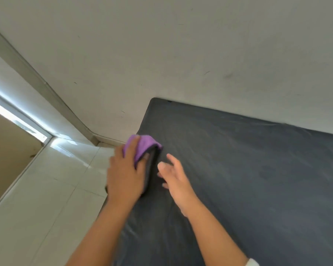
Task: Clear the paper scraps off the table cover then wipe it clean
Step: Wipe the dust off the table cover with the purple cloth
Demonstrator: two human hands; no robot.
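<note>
The left hand [126, 169] presses a purple cloth [142, 145] at the left edge of the dark cover [248, 169] on the table, fingers laid over the cloth and curled around it. The right hand [174, 176] rests just beside it on the cover, fingers loosely spread, holding nothing. A white wall [181, 45] stands behind, tiled floor [46, 189] to the left.

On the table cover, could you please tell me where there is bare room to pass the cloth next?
The dark table cover lies bare from the right hand out to the wall and toward the picture's right edge. It is crowded only at the left edge, where the left hand holds the purple cloth close beside the right hand.
</note>
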